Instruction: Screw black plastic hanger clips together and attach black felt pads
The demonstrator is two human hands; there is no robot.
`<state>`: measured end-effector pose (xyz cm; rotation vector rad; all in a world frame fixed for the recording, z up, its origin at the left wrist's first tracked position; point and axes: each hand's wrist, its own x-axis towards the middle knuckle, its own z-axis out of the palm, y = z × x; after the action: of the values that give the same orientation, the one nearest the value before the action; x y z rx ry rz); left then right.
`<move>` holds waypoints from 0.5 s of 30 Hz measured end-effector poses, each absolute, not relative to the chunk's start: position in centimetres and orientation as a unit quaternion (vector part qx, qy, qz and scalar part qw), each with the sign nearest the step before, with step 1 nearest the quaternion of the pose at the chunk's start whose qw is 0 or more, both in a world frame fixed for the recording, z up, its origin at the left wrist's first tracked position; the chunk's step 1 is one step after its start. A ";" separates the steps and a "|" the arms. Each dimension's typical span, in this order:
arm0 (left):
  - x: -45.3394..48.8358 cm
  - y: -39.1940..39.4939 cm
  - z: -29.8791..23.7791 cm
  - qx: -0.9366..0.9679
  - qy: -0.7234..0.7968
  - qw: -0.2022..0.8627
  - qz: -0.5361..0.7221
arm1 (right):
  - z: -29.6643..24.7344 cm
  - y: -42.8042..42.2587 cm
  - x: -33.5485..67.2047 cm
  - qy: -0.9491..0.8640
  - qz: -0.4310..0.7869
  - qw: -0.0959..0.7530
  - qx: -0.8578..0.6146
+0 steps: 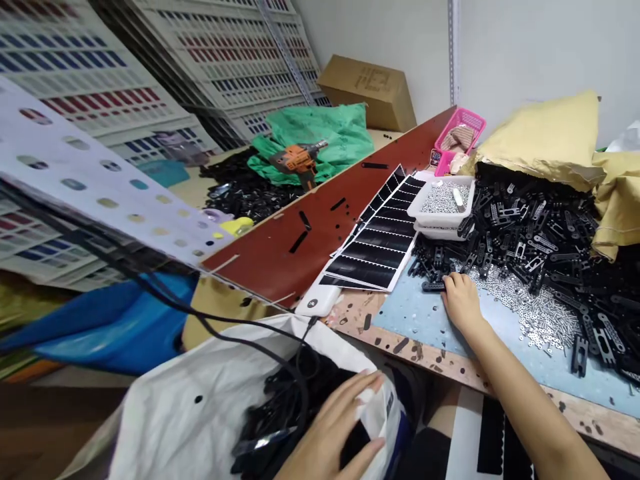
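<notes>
My right hand (pixel 461 300) rests on the blue mat (pixel 415 310), fingers closed on one end of a narrow black plastic part (pixel 433 286). The part's other end points left; its held end is hidden under the fingertips. My left hand (pixel 340 427) is over the mouth of a white sack (pixel 175 407), fingers stretched and thumb apart, near the sack's right rim. Dark parts (pixel 265 420) lie inside the sack. Right of my right hand are a heap of black plastic parts (pixel 560 233) and a spread of small silvery screws and nuts (pixel 545 317).
Beyond the mat stand stacked white tubs (pixel 440 220) of small metal pieces. Black label sheets (pixel 380 233) lie beside a white power bank (pixel 317 300). Black cables (pixel 215 320) cross above the sack. An orange power drill (pixel 300 160) lies behind the red-brown board (pixel 270 260).
</notes>
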<state>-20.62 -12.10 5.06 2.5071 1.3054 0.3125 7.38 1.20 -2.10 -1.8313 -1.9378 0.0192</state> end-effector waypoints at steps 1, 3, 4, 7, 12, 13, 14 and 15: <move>-18.9 -11.0 5.5 0.882 0.424 0.176 0.105 | -2.1 1.7 7.4 -0.709 0.002 0.210 -0.673; -15.4 -7.4 5.9 0.891 0.376 0.224 0.121 | -2.2 1.6 8.2 -0.709 -0.011 0.184 -0.681; -13.8 -5.0 5.8 0.890 0.363 0.242 0.133 | -2.3 1.1 8.8 -0.708 -0.017 0.184 -0.681; -9.4 3.1 4.4 0.861 0.409 0.228 0.197 | -2.6 -1.1 10.9 -0.701 -0.022 0.231 -0.674; -4.1 11.1 0.8 0.809 0.497 0.227 0.216 | -3.5 -4.7 13.8 -0.639 0.011 0.390 -0.663; -3.3 11.3 0.1 0.810 0.495 0.233 0.212 | -3.6 -5.2 14.3 -0.622 0.021 0.420 -0.661; -2.6 11.1 -0.4 0.812 0.490 0.240 0.206 | -3.7 -5.6 14.8 -0.601 0.030 0.445 -0.663; -1.9 10.7 -0.9 0.814 0.486 0.248 0.200 | -3.7 -5.9 15.4 -0.578 0.037 0.467 -0.668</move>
<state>-1.94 10.70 -0.87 2.2188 1.3236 0.5438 15.35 -5.89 -3.71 -1.6390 -1.4173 0.0918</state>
